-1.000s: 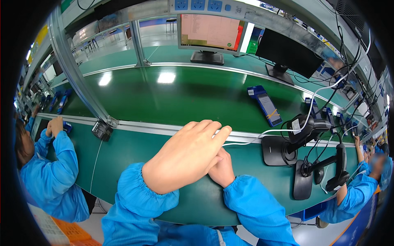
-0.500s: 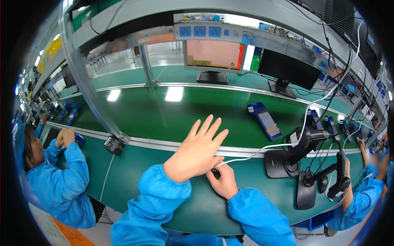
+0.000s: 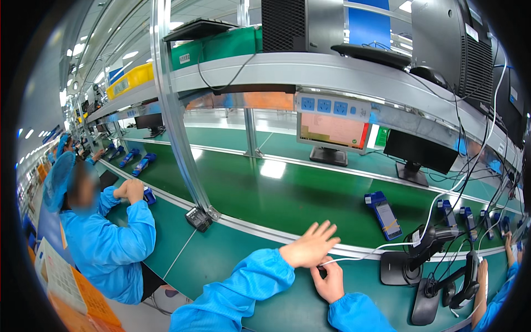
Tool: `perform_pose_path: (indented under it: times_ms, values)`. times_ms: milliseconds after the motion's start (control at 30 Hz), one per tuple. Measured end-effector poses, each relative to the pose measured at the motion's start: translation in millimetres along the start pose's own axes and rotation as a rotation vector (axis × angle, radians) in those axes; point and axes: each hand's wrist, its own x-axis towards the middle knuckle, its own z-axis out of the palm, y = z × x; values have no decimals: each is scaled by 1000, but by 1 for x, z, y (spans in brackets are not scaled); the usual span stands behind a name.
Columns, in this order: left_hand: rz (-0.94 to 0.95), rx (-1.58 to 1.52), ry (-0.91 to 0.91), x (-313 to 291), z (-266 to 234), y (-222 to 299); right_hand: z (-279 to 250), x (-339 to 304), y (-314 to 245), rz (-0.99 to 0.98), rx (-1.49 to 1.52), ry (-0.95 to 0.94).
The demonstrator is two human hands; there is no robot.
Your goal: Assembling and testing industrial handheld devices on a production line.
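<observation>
White cable (image 3: pixel 354 258) | right hand (image 3: pixel 331 283) pinches its end near counter's (image 3: pixel 225 250) far edge | left hand (image 3: pixel 311 248) spread | done: cable held; remaining: cannot tell

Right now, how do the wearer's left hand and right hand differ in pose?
The left hand spreads its fingers, while the right hand curls its fingers. The right hand holds the white cable; the left hand grips nothing visible. The left hand is farther from the wearer's body than the right hand. Both are bare, with blue sleeves.
</observation>
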Motion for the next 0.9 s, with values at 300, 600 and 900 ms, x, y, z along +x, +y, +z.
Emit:
perform_pose_path:
  times_ms: [300,600,900]
  values:
    - [423,-158,-30,-36,-56,107,4,-8,1,150,6,18]
    - [940,-365,-135,-97,64,176,-1,2,-16,58,51,22]
    - [985,-366,-292,-75,44,177,-5,1,-19,51,86,65]
